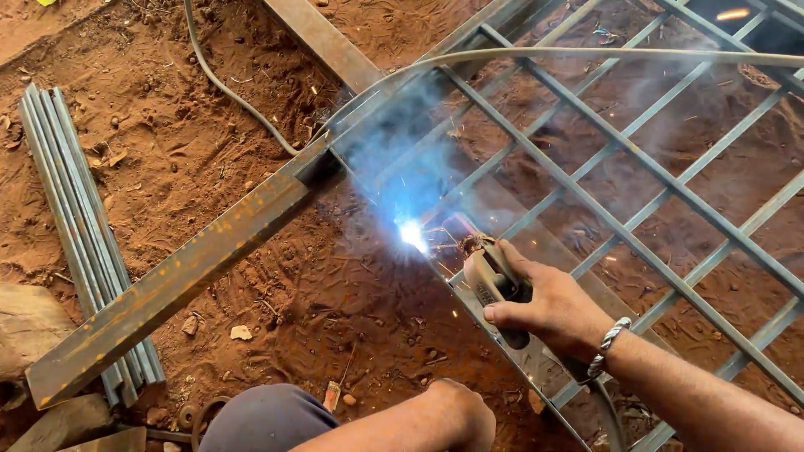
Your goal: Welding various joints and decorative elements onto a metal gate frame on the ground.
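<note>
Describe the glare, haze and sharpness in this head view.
Head view: the welding arc blows out to blue-white glare; smoke hazes the metal grille behind it; the right hand on the electrode holder and the red soil stay sharp in even daylight.

One grey welded steel lattice frame (636,192), one bundle of grey steel rods (79,226), two rusty flat steel beams (176,276), one welding electrode holder (494,285).
</note>
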